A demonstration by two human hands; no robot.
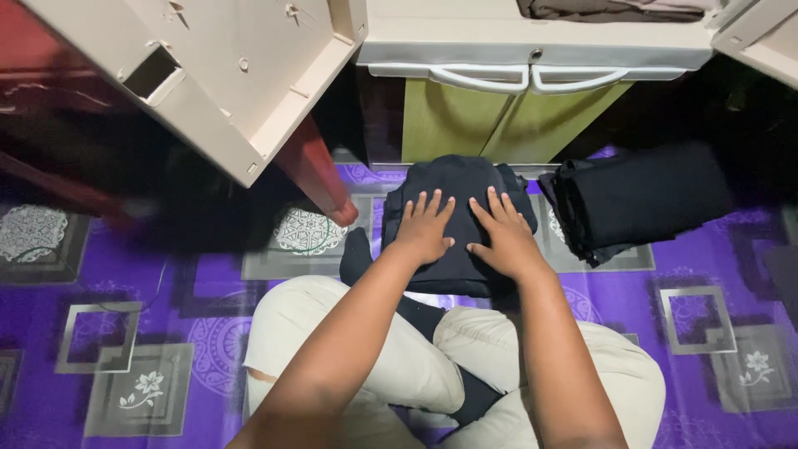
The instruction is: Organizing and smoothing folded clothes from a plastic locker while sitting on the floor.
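A folded black garment lies on the purple patterned carpet in front of my crossed legs. My left hand rests flat on its left half, fingers spread. My right hand presses flat on its right half, fingers apart. Neither hand grips anything. A second stack of folded black cloth lies to the right, apart from both hands.
A cream plastic cabinet with green lower doors stands just beyond the garment; its open door swings out at upper left. Folded clothes sit inside on top. A black sock lies by my left knee. Dark red furniture is at left.
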